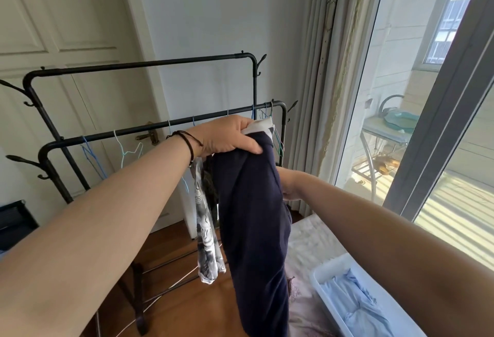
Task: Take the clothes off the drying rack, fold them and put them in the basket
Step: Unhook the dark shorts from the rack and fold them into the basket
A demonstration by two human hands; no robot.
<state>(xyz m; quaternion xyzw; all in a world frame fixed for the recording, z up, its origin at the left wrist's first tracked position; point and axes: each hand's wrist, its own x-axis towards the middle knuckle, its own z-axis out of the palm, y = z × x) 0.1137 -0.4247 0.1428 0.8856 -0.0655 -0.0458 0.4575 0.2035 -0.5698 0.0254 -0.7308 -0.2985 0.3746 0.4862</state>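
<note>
1. Your left hand grips the top of a dark navy cloth garment, fingers and thumb curled over its bunched upper edge just in front of the right end of the lower rail of the black metal drying rack.
2. The navy garment hangs straight down from that grip, its lower end dropping out of view at the bottom edge.
3. A bit of white fabric shows under your fingertips at the top of the garment.
4. Your right hand reaches in behind the garment's right edge; the cloth hides the fingers, so you cannot tell whether they hold it.
5. A narrow grey-and-white patterned cloth piece hangs just left of the navy garment, below your left wrist, which wears a dark cord bracelet.
6. Thin pale blue wire hangers hang bare along the lower rail, to the left of your hand.
7. The white plastic basket sits at the lower right on a pale bed surface, with a folded light blue shirt inside it.
8. Cream curtains and a glass sliding door stand to the right of the rack.
</note>
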